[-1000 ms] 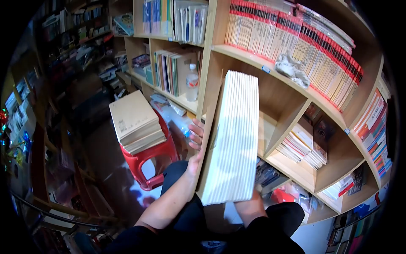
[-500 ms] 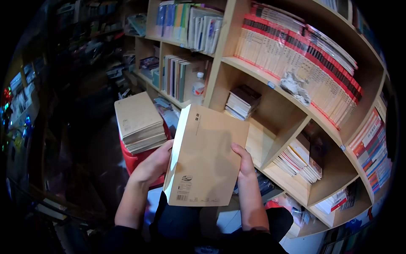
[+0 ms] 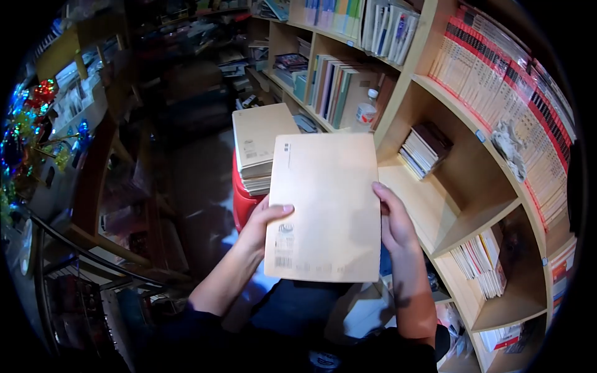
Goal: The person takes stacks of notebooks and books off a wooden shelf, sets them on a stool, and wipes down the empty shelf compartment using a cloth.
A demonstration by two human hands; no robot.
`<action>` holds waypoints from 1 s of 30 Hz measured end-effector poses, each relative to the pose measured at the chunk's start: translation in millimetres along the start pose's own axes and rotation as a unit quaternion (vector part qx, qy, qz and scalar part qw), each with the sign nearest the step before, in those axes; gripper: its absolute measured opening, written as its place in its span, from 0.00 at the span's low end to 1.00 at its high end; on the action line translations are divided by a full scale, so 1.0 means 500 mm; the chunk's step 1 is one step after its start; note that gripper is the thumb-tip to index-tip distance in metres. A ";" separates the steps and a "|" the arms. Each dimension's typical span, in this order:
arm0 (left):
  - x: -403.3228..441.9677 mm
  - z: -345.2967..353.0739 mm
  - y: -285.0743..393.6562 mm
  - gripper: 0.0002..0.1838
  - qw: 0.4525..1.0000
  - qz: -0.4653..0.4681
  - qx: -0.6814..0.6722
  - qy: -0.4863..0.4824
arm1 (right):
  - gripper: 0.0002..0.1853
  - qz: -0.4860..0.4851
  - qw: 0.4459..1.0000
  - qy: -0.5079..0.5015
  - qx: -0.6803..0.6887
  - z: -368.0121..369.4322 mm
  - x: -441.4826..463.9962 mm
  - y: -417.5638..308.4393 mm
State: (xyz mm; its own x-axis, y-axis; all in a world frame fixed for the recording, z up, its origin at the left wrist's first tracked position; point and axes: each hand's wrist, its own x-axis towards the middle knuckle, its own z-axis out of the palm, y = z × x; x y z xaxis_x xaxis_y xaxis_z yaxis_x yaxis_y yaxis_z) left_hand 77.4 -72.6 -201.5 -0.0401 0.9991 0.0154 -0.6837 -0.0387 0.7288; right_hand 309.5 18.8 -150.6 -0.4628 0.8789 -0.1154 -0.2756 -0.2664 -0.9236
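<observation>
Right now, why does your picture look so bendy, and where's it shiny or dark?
All in the head view: a wide lens probably bends the wooden bookshelf; the tan notebook cover looks bright; glittery decorations sparkle at far left; the floor at left is dim; the corners are black.

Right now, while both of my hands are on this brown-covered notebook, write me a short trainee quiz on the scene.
1. True or false: just one grip is on the brown-covered notebook.
2. What supports the stack of notebooks?
3. Which lies farther right in the picture: the bottle or the crumpled cloth?

Key:
1. False; the left grip and right grip both hold it.
2. The red stool.
3. The crumpled cloth.
</observation>
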 end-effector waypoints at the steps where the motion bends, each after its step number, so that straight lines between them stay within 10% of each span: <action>1: 0.007 -0.010 0.025 0.30 0.998 -0.034 -0.042 0.037 | 0.26 -0.014 0.999 -0.040 0.030 0.000 0.006 -0.002; 13: 0.286 -0.189 0.304 0.22 0.997 0.072 -0.004 0.020 | 0.22 0.043 0.988 0.052 -0.141 -0.222 -0.195 -0.026; 30: 0.420 -0.249 0.284 0.19 0.989 0.020 0.111 0.092 | 0.20 0.054 0.992 0.100 -0.060 -0.391 -0.339 0.025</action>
State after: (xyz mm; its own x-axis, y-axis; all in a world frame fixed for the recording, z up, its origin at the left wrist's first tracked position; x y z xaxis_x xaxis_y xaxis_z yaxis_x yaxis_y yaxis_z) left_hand -119.0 129.3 -180.1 -0.2106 0.9756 -0.0627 -0.5024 -0.0530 0.8630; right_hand 549.4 -56.2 -213.9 -0.3040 0.9117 -0.2762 -0.1258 -0.3258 -0.9370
